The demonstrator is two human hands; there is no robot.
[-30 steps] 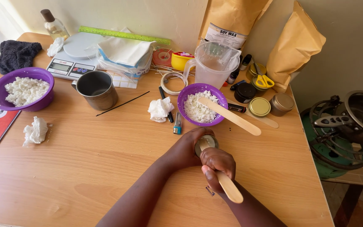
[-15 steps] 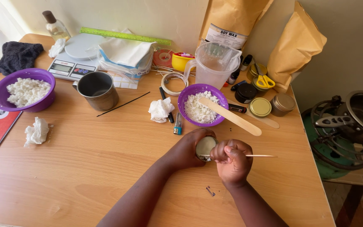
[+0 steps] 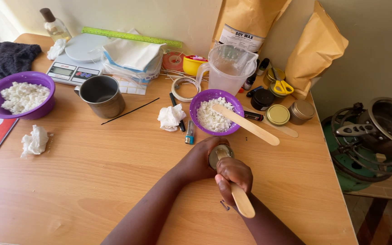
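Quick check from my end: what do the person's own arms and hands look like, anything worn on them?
Both forearms are bare as far as the frame shows: no sleeves, gloves, or watch visible. The left hand and right hand show no rings or bands that I can make out. Nails look short; the view is too small to tell more.

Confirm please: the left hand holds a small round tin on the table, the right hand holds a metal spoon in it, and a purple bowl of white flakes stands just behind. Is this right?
Not quite. The right hand holds a flat wooden stick, not a metal spoon; the head view shows this. The rest stands: the left hand holds the small round tin on the table, and the purple bowl of white flakes stands just behind.
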